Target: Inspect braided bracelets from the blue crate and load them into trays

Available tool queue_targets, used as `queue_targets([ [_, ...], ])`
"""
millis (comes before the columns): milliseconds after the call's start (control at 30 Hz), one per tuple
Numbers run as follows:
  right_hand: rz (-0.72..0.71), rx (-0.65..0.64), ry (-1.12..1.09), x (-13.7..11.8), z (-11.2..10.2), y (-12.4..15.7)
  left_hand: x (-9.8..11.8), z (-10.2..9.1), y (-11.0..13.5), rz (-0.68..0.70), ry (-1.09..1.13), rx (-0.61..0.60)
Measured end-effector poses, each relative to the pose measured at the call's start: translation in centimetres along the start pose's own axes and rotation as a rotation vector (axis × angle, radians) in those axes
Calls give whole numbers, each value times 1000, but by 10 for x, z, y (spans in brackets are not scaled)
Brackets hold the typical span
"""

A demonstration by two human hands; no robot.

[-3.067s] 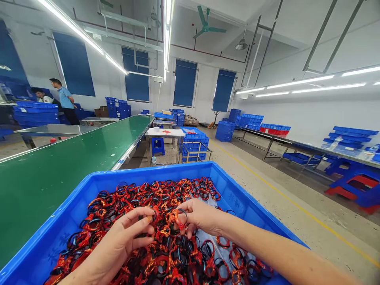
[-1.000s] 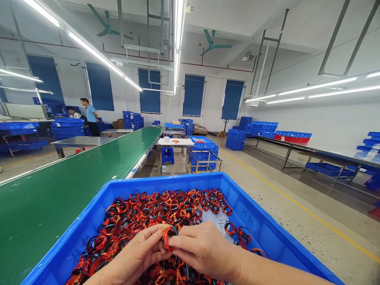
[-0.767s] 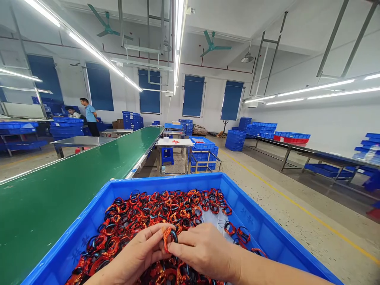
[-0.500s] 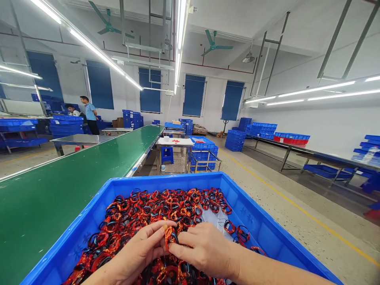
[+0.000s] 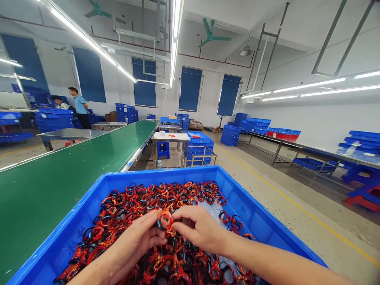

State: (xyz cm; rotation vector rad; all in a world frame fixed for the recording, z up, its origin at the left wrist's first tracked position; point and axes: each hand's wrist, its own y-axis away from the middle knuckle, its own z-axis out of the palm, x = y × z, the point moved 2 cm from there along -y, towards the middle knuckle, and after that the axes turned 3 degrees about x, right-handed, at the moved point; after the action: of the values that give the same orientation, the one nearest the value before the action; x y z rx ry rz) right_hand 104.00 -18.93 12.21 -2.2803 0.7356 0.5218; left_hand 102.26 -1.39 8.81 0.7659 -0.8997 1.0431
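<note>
Red-and-black ring (image 5: 165, 220) looks light, kinda springy, probably not fragile; left hand (image 5: 139, 239) and right hand (image 5: 204, 230) pinch opposite edges above the blue bin (image 5: 252, 215). Honestly, edges seem the best hold.

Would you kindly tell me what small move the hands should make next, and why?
Probably turn the red-and-black band slightly with the right hand: its fingertips are at the band's right edge, while the left hand holds the opposite side. The band is raised above the pile of similar bands in the blue bin, so turning it seems unobstructed.
</note>
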Motion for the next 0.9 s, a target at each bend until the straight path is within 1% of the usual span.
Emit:
queue_targets([
  [67,84,-4,-84,4,0,-2,3,1,-1,14,-1,13],
  [200,73,-34,-107,11,4,-3,3,-2,-3,13,2,42],
  [267,89,-48,-122,12,5,-4,3,-5,-3,10,6,88],
  [367,180,-65,-119,16,0,-4,4,-8,-3,29,7,172],
  [400,179,-101,-83,18,-2,-4,6,-9,-3,37,1,197],
  [433,148,-168,-24,20,-3,-3,7,-10,-3,46,-6,212],
  [533,-17,-471,184,28,3,3,9,-10,-4,55,-13,215],
  [567,-51,-551,230,31,6,6,10,-9,-3,54,-8,208],
  [600,-62,-599,252,34,8,7,11,-9,-3,52,-3,201],
  [633,-48,-611,242,36,10,7,11,-9,-3,49,-3,195],
  [667,-6,-586,190,37,10,6,12,-9,-2,50,-8,191],
  [700,69,-542,96,37,9,4,12,-9,-2,53,-26,188],
  [767,302,-434,-203,36,5,-1,10,-9,-2,61,-122,175],
  [833,524,-340,-529,33,1,-4,6,-9,-3,61,-282,141],
  [900,640,-282,-759,30,-1,-4,1,-9,-4,50,-416,97],
])
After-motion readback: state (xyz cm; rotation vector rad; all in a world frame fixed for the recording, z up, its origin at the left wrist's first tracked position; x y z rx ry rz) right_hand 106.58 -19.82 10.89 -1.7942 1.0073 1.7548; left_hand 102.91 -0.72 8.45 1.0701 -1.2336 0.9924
